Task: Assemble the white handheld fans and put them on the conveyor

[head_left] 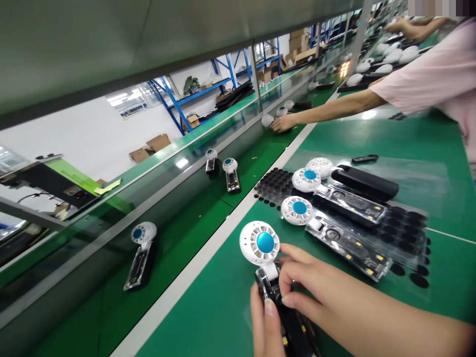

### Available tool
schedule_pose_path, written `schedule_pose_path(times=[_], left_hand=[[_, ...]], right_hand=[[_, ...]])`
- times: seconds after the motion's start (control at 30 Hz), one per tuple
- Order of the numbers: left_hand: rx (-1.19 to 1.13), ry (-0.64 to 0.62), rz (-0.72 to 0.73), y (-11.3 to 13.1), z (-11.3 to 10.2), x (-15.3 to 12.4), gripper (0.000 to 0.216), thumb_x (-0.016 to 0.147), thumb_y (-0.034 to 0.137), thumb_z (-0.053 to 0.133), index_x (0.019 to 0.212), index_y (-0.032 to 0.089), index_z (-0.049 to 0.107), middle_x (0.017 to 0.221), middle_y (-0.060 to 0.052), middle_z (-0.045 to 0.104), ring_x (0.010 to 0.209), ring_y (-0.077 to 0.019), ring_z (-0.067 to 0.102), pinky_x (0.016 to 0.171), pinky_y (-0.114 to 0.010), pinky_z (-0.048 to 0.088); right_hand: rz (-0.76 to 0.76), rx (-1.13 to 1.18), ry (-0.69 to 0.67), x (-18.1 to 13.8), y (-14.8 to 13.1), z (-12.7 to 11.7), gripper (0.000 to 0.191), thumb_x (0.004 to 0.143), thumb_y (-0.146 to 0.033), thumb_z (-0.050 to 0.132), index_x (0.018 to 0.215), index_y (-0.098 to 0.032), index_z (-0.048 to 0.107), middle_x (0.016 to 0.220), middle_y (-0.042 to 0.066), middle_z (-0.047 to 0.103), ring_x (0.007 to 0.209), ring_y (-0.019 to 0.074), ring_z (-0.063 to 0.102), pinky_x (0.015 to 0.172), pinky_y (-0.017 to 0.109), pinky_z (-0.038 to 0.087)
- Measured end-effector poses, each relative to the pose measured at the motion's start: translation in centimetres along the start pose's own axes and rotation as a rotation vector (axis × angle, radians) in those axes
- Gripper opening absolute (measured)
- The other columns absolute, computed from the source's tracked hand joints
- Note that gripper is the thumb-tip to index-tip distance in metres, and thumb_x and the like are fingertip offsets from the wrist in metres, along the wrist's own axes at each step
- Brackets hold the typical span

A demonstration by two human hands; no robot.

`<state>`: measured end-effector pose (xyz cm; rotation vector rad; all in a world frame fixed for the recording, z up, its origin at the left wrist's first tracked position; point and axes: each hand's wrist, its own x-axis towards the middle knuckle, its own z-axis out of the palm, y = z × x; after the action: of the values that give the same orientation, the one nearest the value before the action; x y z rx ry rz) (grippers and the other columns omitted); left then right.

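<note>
A handheld fan (265, 244) with a white round head, a blue hub and a black body lies on the green bench at the bottom centre. My left hand (265, 329) grips the body from the left, thumb up along it. My right hand (308, 287) reaches in from the right, its fingers curled and pinching the neck just below the head. Three more fans lie side by side to the right on a sheet of black round pads (405, 233): the nearest fan (334, 233), the middle fan (344, 196), and the far fan (357, 178).
A conveyor belt (193, 218) runs along the left and carries one fan (140, 255) and a pair of fans (223, 171). A co-worker's arm (327, 111) in a pink sleeve reaches to the belt further up. Shelving and cardboard boxes stand behind.
</note>
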<state>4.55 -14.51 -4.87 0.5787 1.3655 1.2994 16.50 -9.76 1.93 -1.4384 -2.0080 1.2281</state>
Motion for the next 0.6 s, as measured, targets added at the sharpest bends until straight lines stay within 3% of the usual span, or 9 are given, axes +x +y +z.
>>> schedule_pose_path(times=[0.2,0.3,0.37,0.47,0.6], left_hand=[[-0.004,-0.036,0.029,0.5,0.0,-0.3,0.048,0.067,0.059,0.058,0.104,0.027,0.058,0.109,-0.004,0.063,0.105,-0.0255,0.054,0.081,-0.027,0.044],[-0.052,-0.037,0.018,0.4,0.1,-0.3,0.041,0.071,0.054,0.057,0.103,0.028,0.060,0.110,-0.002,0.064,0.106,-0.0257,0.054,0.080,-0.027,0.046],[-0.069,-0.045,0.021,0.1,0.1,-0.2,0.041,0.071,0.053,0.058,0.103,0.028,0.060,0.110,-0.003,0.064,0.106,-0.0266,0.055,0.079,-0.028,0.047],[-0.121,-0.037,0.038,-0.8,0.0,0.0,0.050,0.064,0.057,0.063,0.104,0.026,0.058,0.112,-0.004,0.062,0.106,-0.0271,0.054,0.082,-0.030,0.046],[-0.143,0.011,-0.036,-1.6,-0.1,0.3,0.068,0.055,0.058,0.069,0.110,0.022,0.051,0.092,-0.007,0.068,0.090,-0.0273,0.062,0.077,-0.032,0.047]], right_hand=[[-0.028,-0.002,0.008,-0.2,0.3,0.4,0.016,0.075,-0.005,0.049,0.071,-0.021,0.052,0.113,0.001,0.049,0.066,0.0106,0.056,0.081,0.029,0.046],[-0.046,0.030,0.040,-0.1,0.9,1.0,0.016,0.074,-0.006,0.050,0.071,-0.021,0.052,0.116,0.002,0.048,0.078,0.0137,0.058,0.082,0.030,0.046],[-0.050,0.058,0.055,-0.1,1.3,1.4,0.016,0.075,-0.007,0.050,0.071,-0.022,0.053,0.124,0.002,0.044,0.096,0.0181,0.056,0.086,0.031,0.044],[-0.077,0.115,0.079,0.1,1.5,1.9,0.017,0.075,-0.007,0.049,0.074,-0.023,0.054,0.126,0.000,0.044,0.118,0.0210,0.042,0.090,0.031,0.042],[-0.094,0.264,0.132,-0.6,1.7,2.0,0.032,0.075,-0.007,0.046,0.098,-0.028,0.049,0.113,-0.001,0.052,0.106,0.0145,0.052,0.088,0.026,0.044]])
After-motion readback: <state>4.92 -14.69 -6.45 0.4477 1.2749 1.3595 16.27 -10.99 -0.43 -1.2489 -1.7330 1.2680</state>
